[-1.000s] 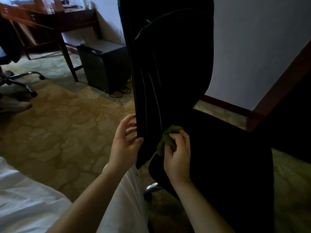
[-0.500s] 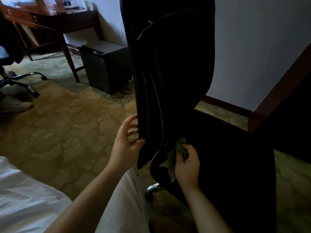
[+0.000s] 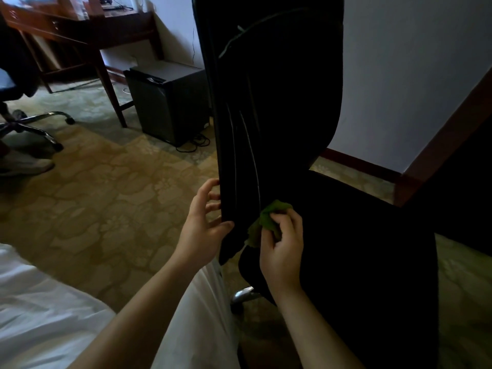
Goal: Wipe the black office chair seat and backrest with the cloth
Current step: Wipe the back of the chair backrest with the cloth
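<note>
The black office chair's tall backrest (image 3: 277, 107) stands upright in the middle of the view, with its dark seat (image 3: 367, 249) spreading to the right below it. My left hand (image 3: 202, 225) grips the backrest's lower left edge, thumb in front and fingers behind. My right hand (image 3: 283, 249) holds a bunched green cloth (image 3: 266, 222) against the bottom of the backrest, where it meets the seat. Part of the cloth is hidden under my fingers.
A small black fridge (image 3: 167, 102) with cables stands behind the chair on the patterned carpet (image 3: 106, 187). A wooden desk (image 3: 80, 30) is at the back left, another chair's chrome base (image 3: 32, 126) at far left. A white bed sheet (image 3: 40, 310) lies bottom left; dark wooden furniture (image 3: 447, 145) stands at right.
My right hand with the cloth dipped down toward the seat edge, then came back up to the bottom of the backrest. My left hand kept its grip on the backrest edge.
</note>
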`<state>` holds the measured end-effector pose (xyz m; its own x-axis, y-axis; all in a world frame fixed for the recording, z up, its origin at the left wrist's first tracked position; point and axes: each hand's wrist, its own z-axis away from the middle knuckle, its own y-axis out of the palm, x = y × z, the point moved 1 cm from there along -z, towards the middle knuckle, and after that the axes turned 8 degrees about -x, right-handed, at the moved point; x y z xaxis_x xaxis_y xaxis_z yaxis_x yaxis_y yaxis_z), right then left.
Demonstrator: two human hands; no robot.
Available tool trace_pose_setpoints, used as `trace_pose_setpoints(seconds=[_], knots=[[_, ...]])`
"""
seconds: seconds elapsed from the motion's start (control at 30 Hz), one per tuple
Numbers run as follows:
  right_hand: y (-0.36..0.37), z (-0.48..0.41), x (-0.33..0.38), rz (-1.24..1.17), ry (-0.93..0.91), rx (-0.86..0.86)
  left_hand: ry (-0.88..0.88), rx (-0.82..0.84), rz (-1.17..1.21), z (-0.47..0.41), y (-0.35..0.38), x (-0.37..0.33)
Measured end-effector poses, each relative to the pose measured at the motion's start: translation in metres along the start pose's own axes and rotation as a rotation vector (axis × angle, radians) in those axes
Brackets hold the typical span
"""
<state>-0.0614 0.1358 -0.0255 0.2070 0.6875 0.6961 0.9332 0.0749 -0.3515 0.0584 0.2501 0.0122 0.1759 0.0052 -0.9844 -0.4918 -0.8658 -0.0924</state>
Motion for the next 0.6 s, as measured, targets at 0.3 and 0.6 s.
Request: trace_pose_setpoints(seconds=[0.3,0.6], knots=[[0.01,0.023,-0.033,0.123,0.177,0.198,-0.005,0.02,-0.012,-0.003,-0.003,-0.004],[-0.001,-0.002,-0.012,-0.044,0.247,-0.024,-0.021,0.033,-0.009,-0.002,-0.003,0.004]])
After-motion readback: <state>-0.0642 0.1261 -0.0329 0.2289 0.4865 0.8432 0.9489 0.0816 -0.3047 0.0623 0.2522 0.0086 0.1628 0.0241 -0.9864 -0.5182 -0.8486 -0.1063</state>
